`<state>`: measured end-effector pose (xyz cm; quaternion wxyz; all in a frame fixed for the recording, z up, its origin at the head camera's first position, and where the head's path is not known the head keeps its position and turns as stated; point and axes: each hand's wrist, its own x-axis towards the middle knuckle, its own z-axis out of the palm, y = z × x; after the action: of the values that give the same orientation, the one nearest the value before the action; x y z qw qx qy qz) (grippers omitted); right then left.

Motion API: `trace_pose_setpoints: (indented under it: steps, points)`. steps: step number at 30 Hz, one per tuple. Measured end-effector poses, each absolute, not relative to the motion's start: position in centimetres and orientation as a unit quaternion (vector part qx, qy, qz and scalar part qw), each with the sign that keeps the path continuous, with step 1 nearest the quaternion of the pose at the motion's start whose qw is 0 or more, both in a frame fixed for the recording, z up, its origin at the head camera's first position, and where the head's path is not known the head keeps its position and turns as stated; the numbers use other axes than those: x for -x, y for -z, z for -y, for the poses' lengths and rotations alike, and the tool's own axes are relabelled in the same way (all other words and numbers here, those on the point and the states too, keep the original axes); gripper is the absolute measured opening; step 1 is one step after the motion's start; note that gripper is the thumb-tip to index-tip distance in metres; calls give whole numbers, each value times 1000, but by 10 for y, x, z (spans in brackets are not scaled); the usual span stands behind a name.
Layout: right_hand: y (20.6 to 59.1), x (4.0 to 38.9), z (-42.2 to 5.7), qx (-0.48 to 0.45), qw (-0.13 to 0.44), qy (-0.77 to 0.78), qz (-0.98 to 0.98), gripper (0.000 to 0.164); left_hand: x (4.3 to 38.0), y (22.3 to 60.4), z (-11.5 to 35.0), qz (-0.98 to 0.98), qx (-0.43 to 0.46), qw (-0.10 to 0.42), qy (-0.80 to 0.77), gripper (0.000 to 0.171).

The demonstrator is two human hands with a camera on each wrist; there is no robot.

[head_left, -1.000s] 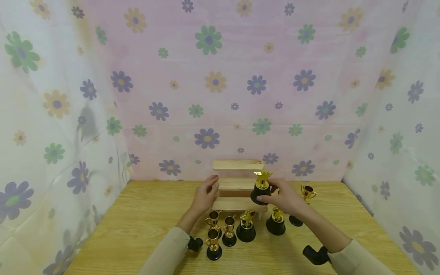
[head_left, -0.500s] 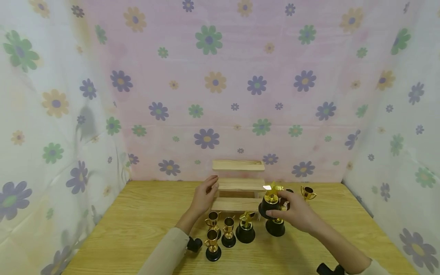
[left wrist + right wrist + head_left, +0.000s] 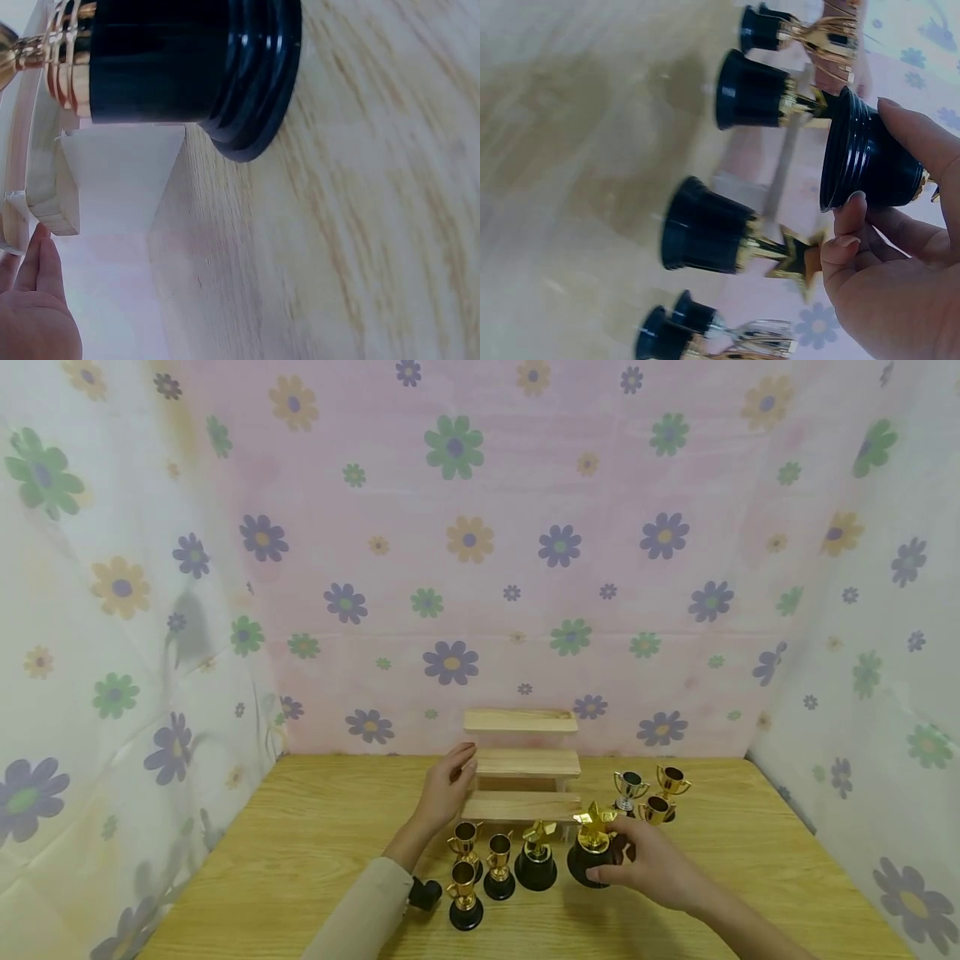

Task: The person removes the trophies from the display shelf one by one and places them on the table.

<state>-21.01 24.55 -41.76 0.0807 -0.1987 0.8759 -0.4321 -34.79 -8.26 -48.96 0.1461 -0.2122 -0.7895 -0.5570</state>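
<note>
My right hand (image 3: 645, 864) grips a gold star trophy (image 3: 595, 835) by its black base, thumb on one side and fingers on the other. In the right wrist view the held trophy's base (image 3: 874, 154) is clear of the table. A second star trophy (image 3: 709, 229) stands beyond it there, covered by the held one in the head view. Another star trophy (image 3: 537, 864) stands to the left. My left hand (image 3: 442, 789) rests against the left side of a three-step wooden shelf (image 3: 521, 810), fingers extended, fingertips at a tier's end in the left wrist view.
Several gold cup trophies (image 3: 465, 906) stand in front of the shelf's left part. At the right are a silver cup (image 3: 628, 787) and two gold cups (image 3: 672, 779). Flowered cloth (image 3: 517, 568) walls the wooden table (image 3: 330, 835) at the back and sides.
My right hand has carried the star trophy from in front of the shelf to the right and down towards the table's front. My left hand has stayed at the shelf.
</note>
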Motion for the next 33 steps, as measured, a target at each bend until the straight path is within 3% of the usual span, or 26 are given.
trace_pose_setpoints:
  steps: [3, 8, 17, 33]
  points:
    - [427, 208, -246, 214, 80, 438, -869, 32, 347, 488, 83, 790, 210, 145, 557, 41]
    - [441, 206, -248, 228, 82, 436, -867, 28, 346, 486, 83, 794, 207, 140, 554, 42]
    - [465, 209, -249, 233, 84, 426, -870, 31, 345, 484, 83, 796, 205, 134, 553, 42]
    - [495, 216, -252, 203, 163, 461, -848, 37, 349, 485, 87, 819, 231, 161, 499, 41]
